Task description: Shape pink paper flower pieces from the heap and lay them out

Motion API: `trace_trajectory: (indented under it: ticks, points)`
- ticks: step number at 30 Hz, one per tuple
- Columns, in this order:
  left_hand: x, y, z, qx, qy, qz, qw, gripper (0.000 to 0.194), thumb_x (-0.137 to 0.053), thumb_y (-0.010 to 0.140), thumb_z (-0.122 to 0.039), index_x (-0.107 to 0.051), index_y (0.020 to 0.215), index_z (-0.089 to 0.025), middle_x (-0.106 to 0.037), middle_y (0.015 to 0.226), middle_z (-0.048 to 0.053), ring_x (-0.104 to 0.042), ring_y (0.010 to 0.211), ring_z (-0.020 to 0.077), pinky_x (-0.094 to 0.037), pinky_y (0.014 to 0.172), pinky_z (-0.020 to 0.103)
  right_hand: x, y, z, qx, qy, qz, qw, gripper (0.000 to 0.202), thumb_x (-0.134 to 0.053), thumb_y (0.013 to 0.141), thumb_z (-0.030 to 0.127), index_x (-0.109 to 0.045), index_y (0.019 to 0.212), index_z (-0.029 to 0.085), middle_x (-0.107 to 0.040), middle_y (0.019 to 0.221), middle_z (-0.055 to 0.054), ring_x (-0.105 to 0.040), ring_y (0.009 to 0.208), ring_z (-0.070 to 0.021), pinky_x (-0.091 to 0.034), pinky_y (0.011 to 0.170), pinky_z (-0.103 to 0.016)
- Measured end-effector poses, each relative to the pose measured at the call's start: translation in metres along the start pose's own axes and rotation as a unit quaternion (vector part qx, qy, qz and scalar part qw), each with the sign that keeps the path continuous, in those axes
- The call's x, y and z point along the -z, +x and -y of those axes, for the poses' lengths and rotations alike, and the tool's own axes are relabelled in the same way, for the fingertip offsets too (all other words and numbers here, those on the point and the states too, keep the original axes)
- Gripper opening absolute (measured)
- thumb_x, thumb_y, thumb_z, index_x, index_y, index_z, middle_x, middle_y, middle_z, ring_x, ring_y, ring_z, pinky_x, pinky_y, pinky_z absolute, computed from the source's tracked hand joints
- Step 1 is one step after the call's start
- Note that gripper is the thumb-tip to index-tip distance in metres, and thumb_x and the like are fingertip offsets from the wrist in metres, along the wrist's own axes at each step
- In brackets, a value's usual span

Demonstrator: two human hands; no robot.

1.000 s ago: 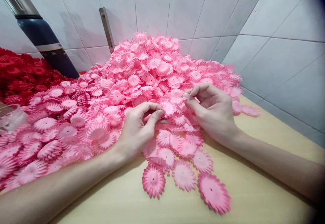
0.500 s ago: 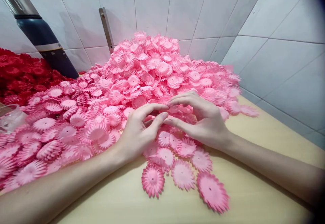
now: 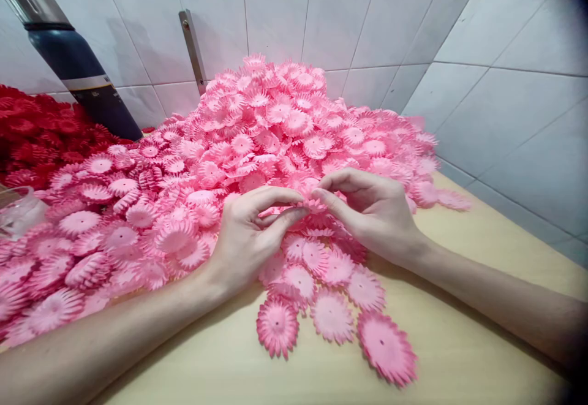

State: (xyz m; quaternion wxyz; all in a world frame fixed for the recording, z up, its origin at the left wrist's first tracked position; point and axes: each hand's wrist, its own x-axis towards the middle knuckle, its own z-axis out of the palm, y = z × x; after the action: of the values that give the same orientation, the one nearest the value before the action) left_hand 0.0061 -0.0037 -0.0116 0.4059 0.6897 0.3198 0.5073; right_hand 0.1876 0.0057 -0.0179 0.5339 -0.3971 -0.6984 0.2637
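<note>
My left hand [image 3: 257, 227] and my right hand [image 3: 367, 212] meet just in front of a big heap of pink fabric-like flower petal discs [image 3: 275, 117]. Between their fingertips is a pink petal disc [image 3: 316, 204] with a fringed edge. The left thumb and forefinger pinch its left side, while the right thumb and fingers close on its right side. Whether it is one disc or a few layers I cannot tell. Below the hands, several loose discs [image 3: 331, 314] lie on the table, each with a small dark centre hole.
A dark blue bottle [image 3: 87, 74] with a steel cap stands at the back left, beside a pile of red petal discs [image 3: 41, 129]. A clear plastic container [image 3: 21, 212] is at the left edge. Tiled walls [image 3: 285, 13] bound the pale wooden table [image 3: 459, 344].
A pink petal disc now shows between my fingertips, where the fingertips nearly touched before. My right hand has shifted slightly right, away from the left.
</note>
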Motion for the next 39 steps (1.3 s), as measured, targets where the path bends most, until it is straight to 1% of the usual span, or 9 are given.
trace_trajectory:
  ticks: [5,8,12,17,20,23,28,34,39]
  points:
    - [0.001,0.001,-0.004,-0.076,0.055,0.004,0.996,0.01,-0.067,0.079,-0.008,-0.072,0.083,-0.016,-0.07,0.09,0.006,-0.067,0.086,0.0139,-0.059,0.075,0.023,0.003,0.009,-0.014,-0.107,0.055,-0.139,0.983,0.013,-0.069,0.081,0.032,-0.062,0.08,0.021,-0.064,0.071,-0.001,-0.061,0.064,-0.0145,-0.049,0.059,-0.028]
    - [0.001,0.001,-0.004,-0.098,0.079,0.01,0.992,0.008,-0.068,0.079,-0.009,-0.072,0.081,-0.016,-0.068,0.089,0.005,-0.065,0.082,0.013,-0.059,0.074,0.022,0.005,0.013,-0.019,-0.106,0.069,-0.196,0.972,0.015,-0.072,0.079,0.032,-0.061,0.078,0.022,-0.063,0.075,-0.002,-0.061,0.068,-0.0155,-0.05,0.064,-0.03]
    - [0.0,0.0,-0.003,-0.016,0.005,-0.021,1.0,0.008,-0.069,0.08,-0.017,-0.07,0.088,-0.018,-0.066,0.088,0.004,-0.066,0.081,0.0139,-0.061,0.072,0.025,0.004,0.008,-0.008,0.013,-0.006,-0.114,0.993,0.014,-0.067,0.083,0.03,-0.063,0.095,0.024,-0.063,0.099,-0.005,-0.059,0.089,-0.019,-0.049,0.076,-0.033]
    - [-0.001,0.003,-0.003,0.118,-0.108,-0.06,0.985,0.029,-0.074,0.075,-0.021,-0.064,0.101,-0.021,-0.061,0.087,0.0,-0.067,0.076,0.0149,-0.064,0.062,0.029,0.002,-0.002,0.001,0.103,-0.007,0.078,0.992,0.007,-0.066,0.084,0.018,-0.066,0.088,0.023,-0.064,0.082,-0.002,-0.06,0.077,-0.0162,-0.049,0.069,-0.032]
    - [0.0,0.006,-0.002,0.141,-0.133,-0.065,0.979,0.024,-0.077,0.071,-0.022,-0.064,0.091,-0.018,-0.064,0.09,0.0,-0.069,0.076,0.0156,-0.063,0.063,0.029,0.001,-0.003,0.0,0.101,-0.013,0.075,0.992,0.007,-0.066,0.084,0.016,-0.066,0.087,0.022,-0.064,0.078,-0.001,-0.06,0.071,-0.0145,-0.049,0.066,-0.031]
    - [0.002,0.007,-0.001,0.158,-0.127,-0.04,0.979,0.025,-0.078,0.07,-0.019,-0.068,0.092,-0.015,-0.07,0.087,0.003,-0.07,0.079,0.0161,-0.061,0.068,0.025,0.0,-0.002,0.0,0.082,-0.015,0.062,0.995,0.004,-0.065,0.085,0.018,-0.065,0.085,0.022,-0.065,0.077,0.0,-0.06,0.07,-0.0138,-0.048,0.065,-0.03]
    - [0.005,0.005,0.001,0.133,-0.09,-0.006,0.987,0.032,-0.082,0.063,-0.01,-0.071,0.093,-0.015,-0.073,0.089,0.001,-0.07,0.085,0.0157,-0.059,0.076,0.023,0.003,-0.002,0.003,0.098,-0.012,0.117,0.988,0.009,-0.059,0.087,0.016,-0.065,0.084,0.022,-0.064,0.076,0.0,-0.06,0.07,-0.0139,-0.049,0.066,-0.03]
    - [0.005,0.005,0.001,0.132,-0.069,-0.009,0.989,0.032,-0.08,0.065,-0.01,-0.073,0.096,-0.017,-0.076,0.088,0.001,-0.071,0.084,0.0154,-0.058,0.077,0.023,0.004,0.0,0.004,-0.001,0.037,0.129,0.991,0.005,-0.064,0.085,0.024,-0.068,0.086,0.021,-0.068,0.083,-0.001,-0.063,0.077,-0.0156,-0.051,0.069,-0.03]
    - [0.004,0.004,-0.001,0.124,-0.038,-0.017,0.991,0.03,-0.081,0.063,-0.009,-0.075,0.092,-0.016,-0.077,0.088,0.001,-0.072,0.083,0.0153,-0.058,0.076,0.021,0.003,0.0,0.004,-0.023,0.052,0.137,0.989,0.003,-0.067,0.083,0.024,-0.069,0.084,0.021,-0.068,0.082,-0.001,-0.063,0.076,-0.0154,-0.051,0.069,-0.03]
